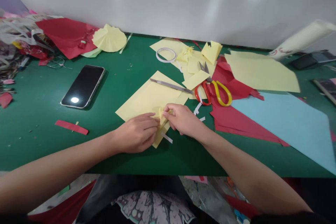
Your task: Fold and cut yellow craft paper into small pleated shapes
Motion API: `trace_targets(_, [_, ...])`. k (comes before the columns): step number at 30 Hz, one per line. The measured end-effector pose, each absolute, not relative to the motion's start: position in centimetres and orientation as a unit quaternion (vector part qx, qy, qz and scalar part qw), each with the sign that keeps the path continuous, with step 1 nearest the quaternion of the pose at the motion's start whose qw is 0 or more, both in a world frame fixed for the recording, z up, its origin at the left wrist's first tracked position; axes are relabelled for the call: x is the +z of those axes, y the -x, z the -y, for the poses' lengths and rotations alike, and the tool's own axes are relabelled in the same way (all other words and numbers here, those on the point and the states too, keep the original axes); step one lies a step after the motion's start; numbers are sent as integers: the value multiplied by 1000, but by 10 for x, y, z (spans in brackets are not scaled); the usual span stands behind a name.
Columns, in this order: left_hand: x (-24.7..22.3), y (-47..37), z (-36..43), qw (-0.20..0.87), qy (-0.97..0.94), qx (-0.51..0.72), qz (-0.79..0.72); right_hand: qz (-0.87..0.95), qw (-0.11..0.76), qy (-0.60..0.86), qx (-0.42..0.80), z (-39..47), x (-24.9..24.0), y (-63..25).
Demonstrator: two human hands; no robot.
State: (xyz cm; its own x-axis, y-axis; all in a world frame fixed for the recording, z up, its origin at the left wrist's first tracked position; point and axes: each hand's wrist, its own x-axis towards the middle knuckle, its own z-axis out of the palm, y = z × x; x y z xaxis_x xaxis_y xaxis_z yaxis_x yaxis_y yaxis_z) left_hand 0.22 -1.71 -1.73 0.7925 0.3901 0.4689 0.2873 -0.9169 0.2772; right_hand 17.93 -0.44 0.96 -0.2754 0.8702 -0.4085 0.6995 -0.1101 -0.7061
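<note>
My left hand [139, 132] and my right hand [182, 119] meet over a sheet of pale yellow paper [141, 101] near the table's front. Between their fingertips is a small folded piece of yellow paper [160, 114], pinched from both sides. Its exact shape is partly hidden by my fingers. Across the sheet's upper part lies a thin metal craft knife or blade [170, 85]. A white strip of tape [167, 138] sticks out just below my fingers. Scissors [214, 85] with one red and one yellow handle rest to the upper right of my right hand.
A phone [83, 86] and a red strip [71, 127] lie at left. Behind my hands are a tape roll [166, 55] and yellow scraps [193, 61]. Red [233, 122] and blue paper [288, 115] cover the right side. A pleated yellow circle [109, 38] sits near the wall.
</note>
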Motion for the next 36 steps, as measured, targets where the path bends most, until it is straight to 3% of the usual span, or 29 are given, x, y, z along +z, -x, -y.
trace_targets(9, [-16, -2, 18, 41, -957, 160, -237, 672, 105, 581, 448, 5, 7, -182])
trace_targets(24, [-7, 2, 16, -13, -982, 135, -134, 673, 97, 577, 453, 5, 7, -181])
trace_targets(29, [-9, 5, 17, 16, -975, 195, -102, 671, 101, 577, 453, 6, 9, -181])
trace_targets(32, [-10, 4, 17, -3, -966, 219, -137, 671, 98, 580, 452, 6, 10, -181])
trace_targets(36, [-12, 2, 17, -8, -966, 155, -205, 678, 100, 579, 442, 7, 9, -181])
